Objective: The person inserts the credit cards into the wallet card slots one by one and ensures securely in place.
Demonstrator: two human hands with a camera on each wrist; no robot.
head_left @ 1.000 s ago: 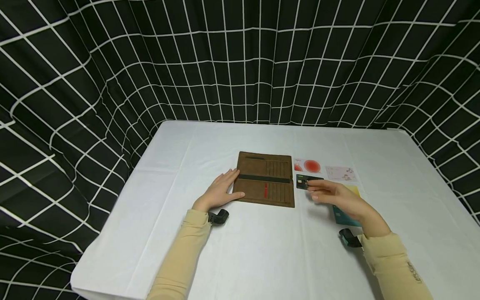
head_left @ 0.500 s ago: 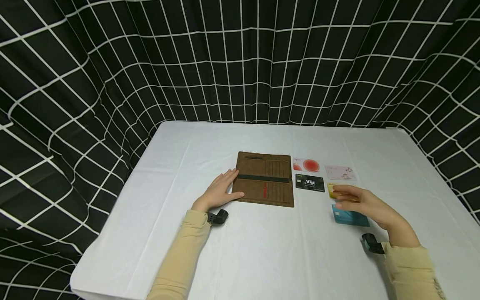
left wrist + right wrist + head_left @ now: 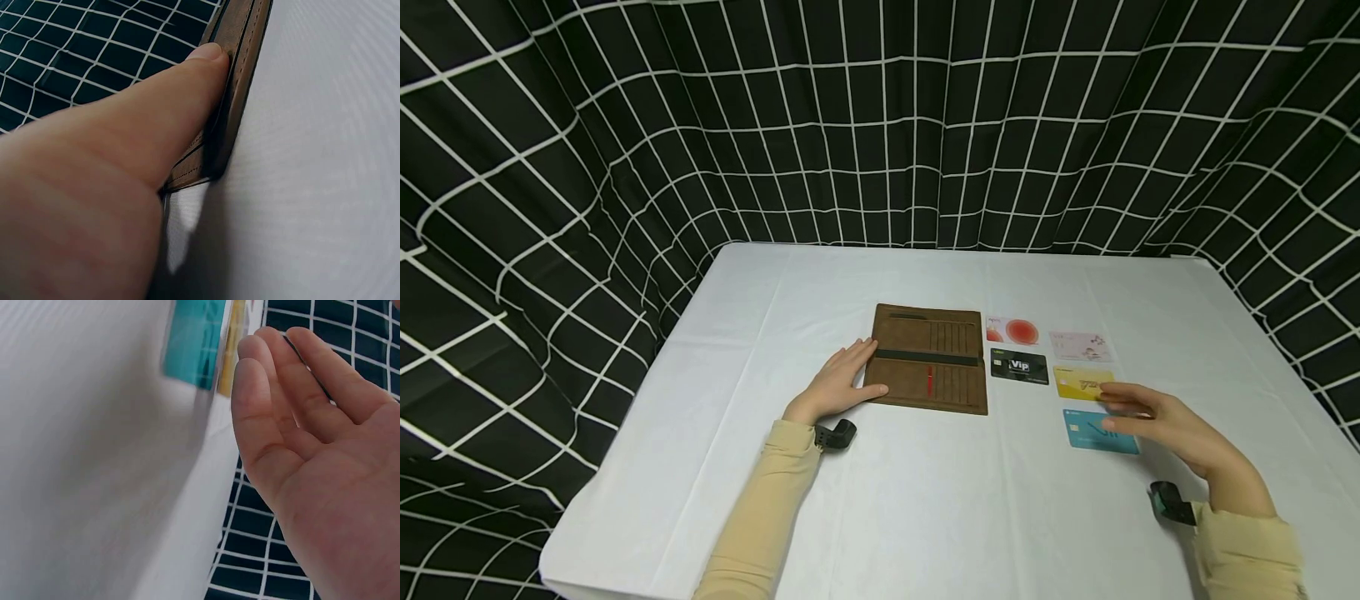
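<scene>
A brown wallet (image 3: 901,385) lies spread flat on the white table, with a dark band across its middle and a red tab in its lower half. My left hand (image 3: 829,390) rests on the wallet's left edge, thumb (image 3: 203,69) extended along it in the left wrist view. Over the right ends of a yellow card (image 3: 1075,383) and a blue card (image 3: 1086,432) hovers my right hand (image 3: 1183,433). Its fingers are slightly bent, and nothing is held between them in the right wrist view. Whether the fingertips touch the yellow card, I cannot tell.
Between the wallet and the yellow card lies a black card (image 3: 1019,367) marked "Vip". Farther back are a white card with a red circle (image 3: 1021,332) and a pale pink card (image 3: 1079,346). A dark grid-patterned curtain (image 3: 917,125) surrounds the table (image 3: 820,283).
My right hand has drawn back to the right, from the black card to the yellow and blue cards, uncovering the black card. My left hand and the wallet have stayed put.
</scene>
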